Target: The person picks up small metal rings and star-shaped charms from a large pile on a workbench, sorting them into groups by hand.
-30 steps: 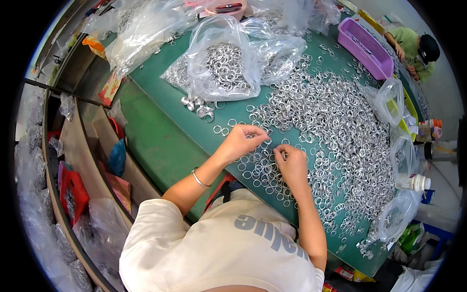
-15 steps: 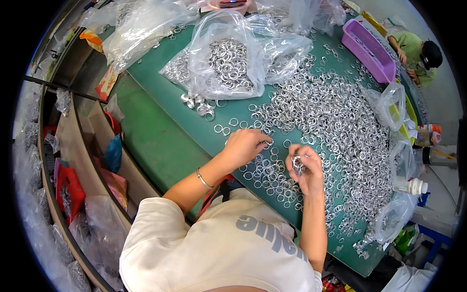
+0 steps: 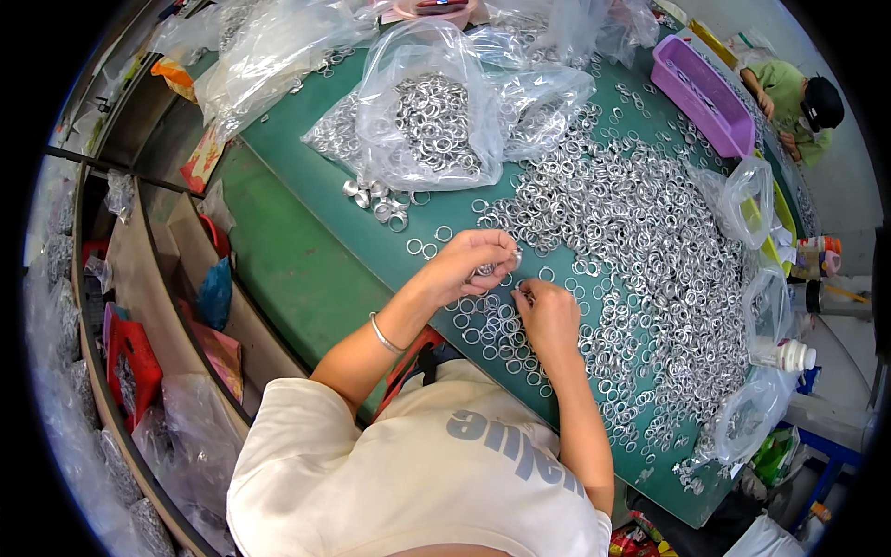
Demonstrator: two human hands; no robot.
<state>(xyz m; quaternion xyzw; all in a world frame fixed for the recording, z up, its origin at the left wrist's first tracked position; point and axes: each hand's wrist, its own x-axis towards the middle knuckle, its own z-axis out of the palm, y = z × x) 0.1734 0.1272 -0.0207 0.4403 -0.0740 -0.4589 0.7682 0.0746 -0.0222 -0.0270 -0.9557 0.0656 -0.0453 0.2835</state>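
Silvery metal rings (image 3: 650, 251) cover much of the green table (image 3: 320, 209), heaped thickly to the right and thinning out in front of me. My left hand (image 3: 471, 262) is curled closed around a few metal rings (image 3: 484, 270), which show between thumb and fingers. Just right of it, my right hand (image 3: 551, 316) is turned palm down with its fingertips pinched together low over the loose rings (image 3: 506, 336). What those fingertips hold is hidden.
An open clear plastic bag (image 3: 432, 121) full of rings stands beyond my hands. Farther right are a purple basket (image 3: 703, 97) and a person in green (image 3: 789, 107). A white bottle (image 3: 787, 356) lies at the right edge. Wooden shelving (image 3: 158, 297) runs along the left.
My right hand has swung left and turned palm down, hiding the rings that showed in it. My left hand has turned, and rings now show in its fingers.
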